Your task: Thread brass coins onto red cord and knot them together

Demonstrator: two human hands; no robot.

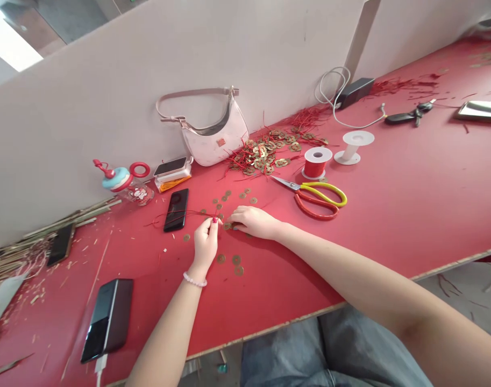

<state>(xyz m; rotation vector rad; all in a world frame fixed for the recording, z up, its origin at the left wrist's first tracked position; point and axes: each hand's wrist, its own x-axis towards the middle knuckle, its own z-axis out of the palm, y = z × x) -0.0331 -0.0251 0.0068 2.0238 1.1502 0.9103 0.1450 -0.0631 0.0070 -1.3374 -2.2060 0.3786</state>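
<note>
My left hand [206, 241] is closed in a pinch on thin red cord [196, 211], whose loose ends trail left across a black phone [176, 210]. Just to its right, my right hand [253, 221] rests low over the table with fingers curled down at a brass coin [227, 226]; whether it grips the coin is hidden. Several loose holed coins [236, 260] lie around both hands. Beyond them is a heap of coins tied with red cord [265, 153]. Scissors [310, 196] with one yellow and one red handle lie to the right of my right hand.
A spool of red cord [314, 167] and a bare white spool [353, 148] stand right of the heap. Against the wall are a pale pink handbag [216, 141] and a drinking bottle [134, 189]. A charging phone [104, 317] lies front left; pliers [410, 115] lie far right.
</note>
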